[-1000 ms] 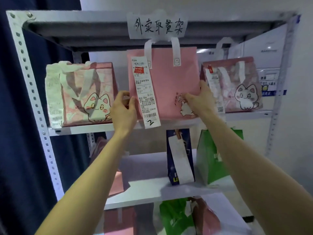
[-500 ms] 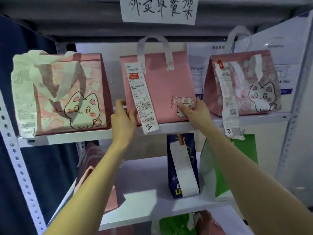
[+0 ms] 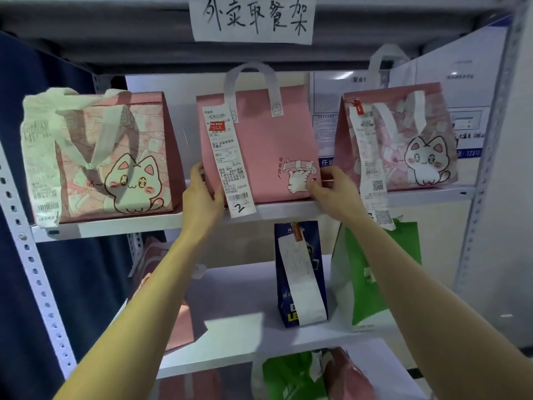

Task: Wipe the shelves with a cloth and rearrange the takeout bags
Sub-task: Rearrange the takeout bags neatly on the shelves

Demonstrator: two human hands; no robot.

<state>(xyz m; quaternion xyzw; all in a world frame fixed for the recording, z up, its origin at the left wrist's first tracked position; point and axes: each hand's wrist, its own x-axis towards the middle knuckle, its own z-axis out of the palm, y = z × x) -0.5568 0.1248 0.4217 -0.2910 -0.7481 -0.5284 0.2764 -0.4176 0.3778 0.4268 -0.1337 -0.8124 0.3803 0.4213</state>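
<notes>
A plain pink paper takeout bag with white loop handles (image 3: 259, 145) stands upright on the upper white metal shelf (image 3: 115, 226), with a long white receipt marked "2" (image 3: 227, 157) hanging down its front past the shelf edge. The left hand (image 3: 202, 197) grips the bag's lower corner at 7 o'clock, fingers curled around the edge. The right hand (image 3: 331, 189) pinches the corner at 5 o'clock, beside the small cat print. Half a second ago its fingers lay across that print; now they sit nearer the edge, while the left hand holds the same corner as before. The bag itself has barely shifted on the shelf. At its 9 o'clock stands a pink cat-printed bag (image 3: 115, 157) and at its 3 o'clock another one (image 3: 403, 140), both just apart from it. At 6 o'clock, on the shelf below, a navy paper bag (image 3: 300, 272) stands beside a green bag (image 3: 375, 272).
</notes>
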